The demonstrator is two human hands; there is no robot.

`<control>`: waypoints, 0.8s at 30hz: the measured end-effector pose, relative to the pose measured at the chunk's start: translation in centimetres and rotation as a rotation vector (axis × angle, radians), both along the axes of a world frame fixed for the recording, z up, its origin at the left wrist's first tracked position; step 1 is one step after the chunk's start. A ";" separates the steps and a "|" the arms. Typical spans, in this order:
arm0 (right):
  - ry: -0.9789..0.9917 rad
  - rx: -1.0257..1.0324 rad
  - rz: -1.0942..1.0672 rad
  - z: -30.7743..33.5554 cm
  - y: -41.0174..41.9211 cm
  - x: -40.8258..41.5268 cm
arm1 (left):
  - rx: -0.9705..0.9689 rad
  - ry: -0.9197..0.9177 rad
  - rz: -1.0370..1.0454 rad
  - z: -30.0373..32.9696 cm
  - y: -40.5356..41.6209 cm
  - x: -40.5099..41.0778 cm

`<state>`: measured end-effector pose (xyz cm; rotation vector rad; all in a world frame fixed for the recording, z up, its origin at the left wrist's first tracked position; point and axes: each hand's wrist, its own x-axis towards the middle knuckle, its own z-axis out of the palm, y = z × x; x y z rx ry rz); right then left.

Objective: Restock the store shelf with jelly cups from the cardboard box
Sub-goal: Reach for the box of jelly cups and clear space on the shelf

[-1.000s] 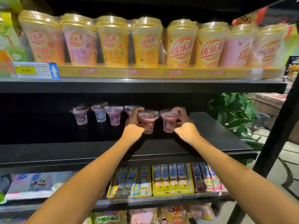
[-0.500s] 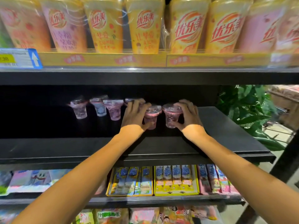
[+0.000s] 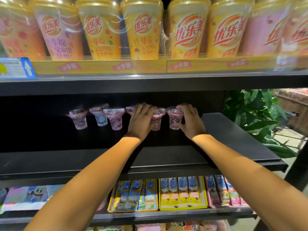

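Several small clear jelly cups stand in a row at the back of the black middle shelf (image 3: 233, 139). My left hand (image 3: 140, 119) curls round a pink jelly cup (image 3: 156, 120), thumb low on its side, and partly hides another cup (image 3: 130, 108) behind it. My right hand (image 3: 190, 120) grips the rightmost pink jelly cup (image 3: 174, 119), fingers over its lid and thumb at its base. Both cups stand upright on the shelf. Three more cups (image 3: 80, 119) stand free to the left. The cardboard box is out of view.
Tall yellow and pink drink cups (image 3: 143, 29) fill the shelf above, close over my hands. A price tag (image 3: 16, 67) hangs at left. Snack packs (image 3: 181, 192) lie on the shelf below. A green plant (image 3: 256, 117) stands right of the shelf end.
Both hands have pushed the two cups further back into line with the row, and my view has moved closer to the shelf.
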<state>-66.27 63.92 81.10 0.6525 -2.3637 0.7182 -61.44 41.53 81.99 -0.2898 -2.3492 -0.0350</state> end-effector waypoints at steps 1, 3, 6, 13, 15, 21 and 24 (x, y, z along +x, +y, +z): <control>0.000 0.001 -0.004 0.0 -0.1 -0.2 | 0.003 -0.005 0.001 -0.1 0.0 -0.3; -0.004 0.004 -0.019 0.0 -0.3 -0.5 | 0.009 -0.014 0.007 -0.2 -0.1 -0.8; -0.023 0.007 -0.027 0.0 -0.5 -0.8 | 0.000 -0.033 0.020 -0.1 -0.2 -1.3; 0.041 -0.046 -0.021 0.3 -1.1 0.8 | 0.108 -0.006 -0.055 0.3 -2.4 2.1; 0.129 -0.099 0.004 0.7 -2.2 2.6 | 0.213 0.054 -0.032 0.6 -4.6 3.8; -0.268 -0.256 0.179 0.6 -9.8 7.3 | 0.586 -0.021 0.143 0.6 -12.4 6.9; -0.571 -0.190 0.131 0.4 -12.7 8.2 | 0.642 -0.103 0.202 -0.2 -14.0 7.1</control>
